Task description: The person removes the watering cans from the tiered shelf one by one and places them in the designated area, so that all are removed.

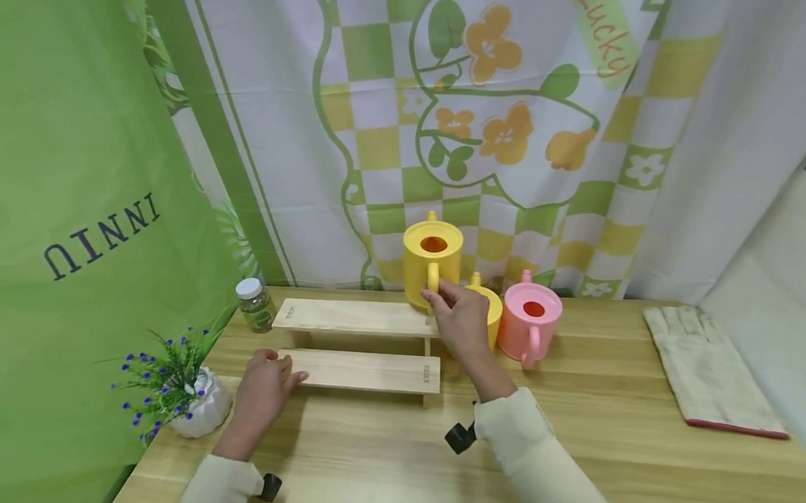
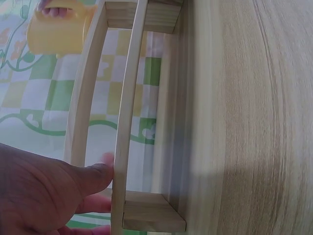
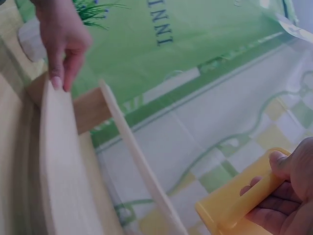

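Sleeves of both arms come in at the bottom of the head view, each with a small black camera at the wrist. Left hand (image 1: 264, 385) rests on the table (image 1: 378, 463) with straight fingers touching the left end of the rack's (image 1: 362, 371) lower step; the left wrist view shows the thumb (image 2: 95, 177) pressed against the plank's edge, gripping nothing. Right hand (image 1: 461, 319) reaches over the rack's right end to the tall yellow can (image 1: 432, 264), which stands on the right end of the upper step, upright, its round filling hole facing up. Its fingers (image 3: 266, 203) are curled through the handle, thumb on the outer side, so the can is grasped by the handle at its near side.

Just right of that hand, on the table, a smaller yellow can (image 1: 490, 309) sits partly hidden behind the knuckles, touching or nearly touching a pink can (image 1: 531, 323). Both stand close beside the rack's right end, under the reaching wrist. A small jar (image 1: 255, 303) stands at the rack's left rear corner, and a white pot of blue flowers (image 1: 186, 400) sits near the left hand. A folded cloth (image 1: 707, 374) lies well apart on the right. Printed curtains hang behind.
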The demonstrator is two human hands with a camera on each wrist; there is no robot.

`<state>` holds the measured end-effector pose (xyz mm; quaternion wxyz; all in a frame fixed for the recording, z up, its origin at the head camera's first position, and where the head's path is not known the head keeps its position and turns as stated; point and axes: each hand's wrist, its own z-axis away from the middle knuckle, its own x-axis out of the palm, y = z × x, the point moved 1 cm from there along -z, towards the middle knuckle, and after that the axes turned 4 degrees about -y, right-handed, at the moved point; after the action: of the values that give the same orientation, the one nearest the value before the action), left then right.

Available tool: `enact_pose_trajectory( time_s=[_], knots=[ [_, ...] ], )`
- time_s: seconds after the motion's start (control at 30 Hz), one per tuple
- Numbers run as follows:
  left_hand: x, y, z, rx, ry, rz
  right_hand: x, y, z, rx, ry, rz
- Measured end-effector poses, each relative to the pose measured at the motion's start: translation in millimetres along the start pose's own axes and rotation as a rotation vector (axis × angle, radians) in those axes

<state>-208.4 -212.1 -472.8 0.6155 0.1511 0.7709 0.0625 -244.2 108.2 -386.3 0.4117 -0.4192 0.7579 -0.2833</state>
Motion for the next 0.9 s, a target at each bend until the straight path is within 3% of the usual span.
enact_pose_trajectory(
  time_s=[0.3, 0.43, 0.7, 0.9],
  knots=[
    [-5.3, 5.6, -0.1, -0.013, -0.029, 0.018, -56, 20, -7, 0.07, 0.042, 0.008],
    [-6.0, 5.4, 0.8, -0.023, -0.038, 0.02, -77, 30, -1, 0.05, 0.061, 0.073],
    [-3.7, 3.8, 1.6, 0.028, -0.007, -0.019, -109, 44, 16, 0.051, 0.067, 0.132],
    [-4.5, 5.7, 2.7, 0.039, 0.007, 0.004, -131, 57, 24, 0.003, 0.133, 0.18]
  ],
)
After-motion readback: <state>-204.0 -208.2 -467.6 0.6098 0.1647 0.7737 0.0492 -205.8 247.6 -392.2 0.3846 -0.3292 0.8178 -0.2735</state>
